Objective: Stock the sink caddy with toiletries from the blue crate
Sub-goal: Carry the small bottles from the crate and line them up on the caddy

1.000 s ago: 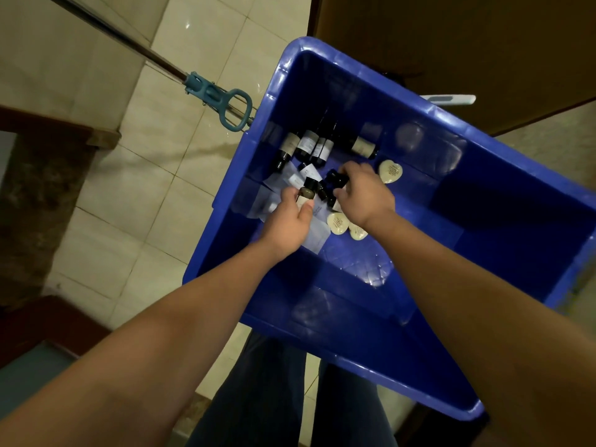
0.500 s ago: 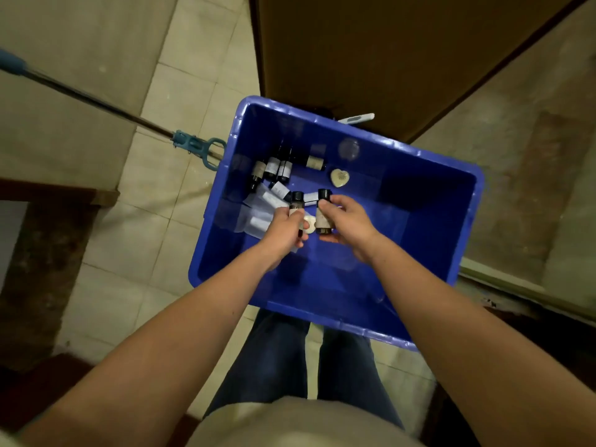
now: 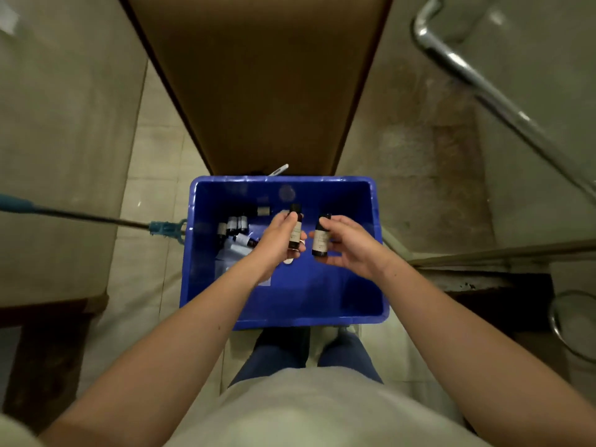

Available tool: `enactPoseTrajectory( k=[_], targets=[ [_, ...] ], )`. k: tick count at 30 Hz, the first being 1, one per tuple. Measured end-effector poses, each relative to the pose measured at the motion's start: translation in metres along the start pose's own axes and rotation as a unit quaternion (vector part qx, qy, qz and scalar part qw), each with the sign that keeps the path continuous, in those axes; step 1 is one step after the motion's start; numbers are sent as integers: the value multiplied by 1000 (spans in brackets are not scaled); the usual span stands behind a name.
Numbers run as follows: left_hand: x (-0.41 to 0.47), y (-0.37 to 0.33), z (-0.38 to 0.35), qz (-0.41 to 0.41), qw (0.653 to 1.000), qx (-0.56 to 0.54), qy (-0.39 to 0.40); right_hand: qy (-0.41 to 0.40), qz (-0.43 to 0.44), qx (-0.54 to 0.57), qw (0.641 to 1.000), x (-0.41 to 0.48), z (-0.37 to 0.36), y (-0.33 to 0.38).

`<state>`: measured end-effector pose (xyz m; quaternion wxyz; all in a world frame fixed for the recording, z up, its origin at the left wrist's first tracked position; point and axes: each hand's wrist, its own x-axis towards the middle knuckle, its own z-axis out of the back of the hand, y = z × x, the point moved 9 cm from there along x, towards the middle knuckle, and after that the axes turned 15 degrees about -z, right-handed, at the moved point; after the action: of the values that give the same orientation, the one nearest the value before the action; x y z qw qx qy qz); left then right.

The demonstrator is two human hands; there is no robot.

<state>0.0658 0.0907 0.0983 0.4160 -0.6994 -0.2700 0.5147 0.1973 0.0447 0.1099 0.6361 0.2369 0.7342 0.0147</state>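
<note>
A blue crate (image 3: 377, 253) stands on the floor in front of my feet. My left hand (image 3: 277, 241) grips a small dark bottle with a pale label (image 3: 295, 232), upright above the crate, with a small white item pressed under its fingers. My right hand (image 3: 346, 245) holds a second dark labelled bottle (image 3: 320, 240) beside it. Several more dark bottles (image 3: 232, 225) and clear packets (image 3: 233, 251) lie in the crate's far left corner. No sink caddy is in view.
A mop handle with a teal clip (image 3: 166, 228) reaches in from the left to the crate's edge. A brown door (image 3: 258, 85) rises behind the crate. A glass shower door with a chrome handle (image 3: 451, 59) is on the right, a raised threshold (image 3: 483, 259) below it.
Both hands lifted out of the crate, each with a bottle. My head rose, so the crate looks smaller and farther below, and the shower door came into view.
</note>
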Motion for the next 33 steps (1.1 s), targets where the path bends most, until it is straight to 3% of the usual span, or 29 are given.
enactPoseTrajectory(
  k=[11, 16, 23, 33],
  targets=[
    [-32, -24, -119, 53, 987, -20, 153, -53, 80, 151, 984, -96, 100, -29],
    [-67, -26, -182, 37, 971, 47, 229, -100, 109, 204, 968, -142, 151, -68],
    [-154, -17, -273, -8, 930, 127, 343, -141, 151, 258, 944, -226, 219, -156],
    [-288, 0, -399, -24, 867, 131, 480, -147, 240, 346, 895, -355, 286, -277]
  ],
)
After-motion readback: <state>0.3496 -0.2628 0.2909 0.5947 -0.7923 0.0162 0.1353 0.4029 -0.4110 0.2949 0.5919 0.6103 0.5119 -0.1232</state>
